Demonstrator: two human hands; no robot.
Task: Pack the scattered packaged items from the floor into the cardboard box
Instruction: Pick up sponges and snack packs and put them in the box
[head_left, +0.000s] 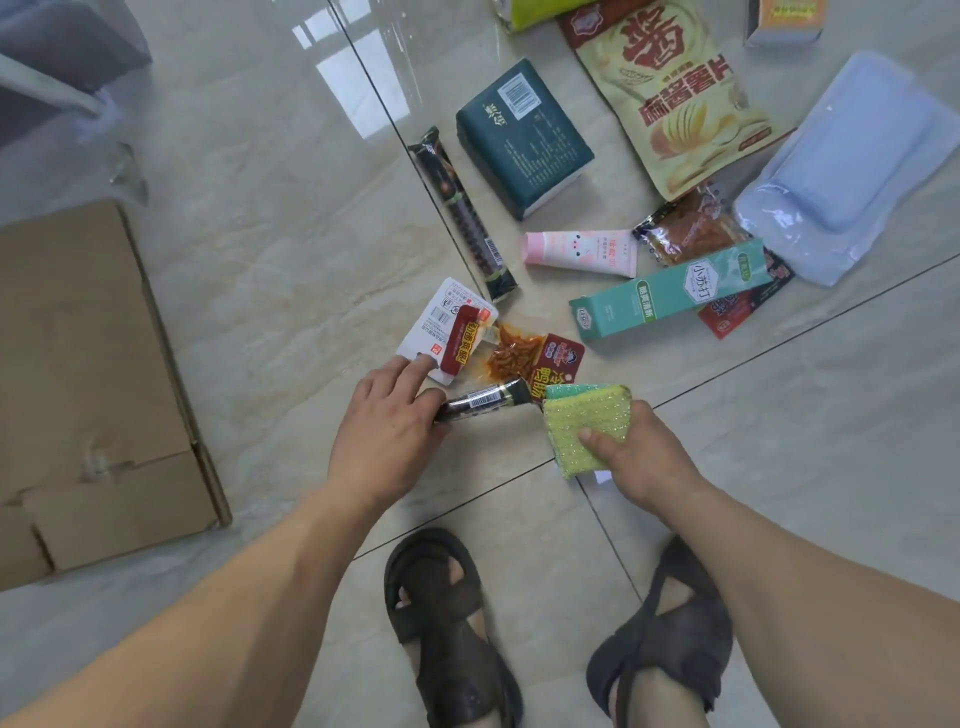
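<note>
My right hand (644, 457) is pinching a stack of sponges (587, 426), left hand (387, 421) gripping a dark snack stick (488, 405) just over the floor. Further out the toothpaste box (670, 293) and chips bag (670, 98) lie scattered; cardboard box (88, 389) sits off left.

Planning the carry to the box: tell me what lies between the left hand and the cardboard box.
Head view: only bare floor tile separates the left hand from the cardboard box.

Soft daylight, window glare on glossy floor (270, 218), faint shadows, edges bowed, slight blur
</note>
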